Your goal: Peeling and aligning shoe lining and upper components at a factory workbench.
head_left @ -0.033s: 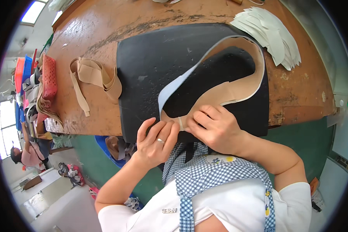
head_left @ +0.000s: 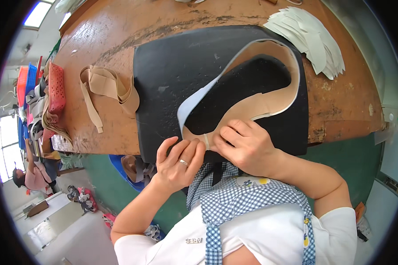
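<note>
A long beige strip with a pale lining (head_left: 254, 106) curves in a standing loop over a black mat (head_left: 172, 84). Its near part runs low between my hands, at the mat's front edge. My left hand (head_left: 179, 163) pinches the strip on the left, its index finger raised a little. Just to the right, my right hand (head_left: 245, 148) grips the same strip with curled fingers. Between them a narrow pale band (head_left: 206, 141) crosses the strip. My fingertips hide part of the held section.
Left of the mat lies a folded beige strip (head_left: 106, 86) on the worn wooden table (head_left: 115, 39). White fanned pieces (head_left: 309, 39) lie at the far right. A red basket (head_left: 56, 88) is at the left edge, a blue bin (head_left: 119, 170) below. Another person (head_left: 33, 174) is farther left.
The strip's loop has shifted slightly to the left. Both hands keep their grip in nearly the same place.
</note>
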`<state>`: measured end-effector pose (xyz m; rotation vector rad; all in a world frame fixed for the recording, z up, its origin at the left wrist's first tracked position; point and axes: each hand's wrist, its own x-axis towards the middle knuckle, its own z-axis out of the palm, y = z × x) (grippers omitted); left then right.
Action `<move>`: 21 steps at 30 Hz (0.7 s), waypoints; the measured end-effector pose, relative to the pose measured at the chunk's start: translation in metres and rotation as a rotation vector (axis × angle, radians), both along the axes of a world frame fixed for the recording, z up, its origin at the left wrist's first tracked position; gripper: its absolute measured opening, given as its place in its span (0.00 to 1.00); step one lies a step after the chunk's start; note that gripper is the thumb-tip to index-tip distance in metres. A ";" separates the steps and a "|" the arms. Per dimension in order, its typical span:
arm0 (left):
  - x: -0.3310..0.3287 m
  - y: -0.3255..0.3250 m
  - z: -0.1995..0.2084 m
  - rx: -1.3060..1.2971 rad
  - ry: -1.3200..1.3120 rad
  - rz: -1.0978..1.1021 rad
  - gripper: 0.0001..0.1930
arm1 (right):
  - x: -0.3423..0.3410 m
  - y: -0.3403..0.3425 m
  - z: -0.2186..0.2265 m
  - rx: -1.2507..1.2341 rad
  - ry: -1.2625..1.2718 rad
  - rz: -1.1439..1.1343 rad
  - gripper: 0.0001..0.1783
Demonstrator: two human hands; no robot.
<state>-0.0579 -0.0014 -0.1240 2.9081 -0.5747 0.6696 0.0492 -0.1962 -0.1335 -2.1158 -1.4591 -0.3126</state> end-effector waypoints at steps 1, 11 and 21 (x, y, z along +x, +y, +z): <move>-0.003 0.000 -0.002 0.001 -0.006 0.004 0.14 | -0.001 0.003 0.002 0.003 -0.005 0.004 0.12; -0.006 0.006 -0.009 -0.049 -0.008 -0.050 0.15 | -0.013 0.009 -0.003 0.011 -0.164 0.086 0.14; -0.003 0.011 -0.007 -0.081 0.042 -0.110 0.11 | -0.014 0.014 0.010 -0.156 -0.268 0.201 0.12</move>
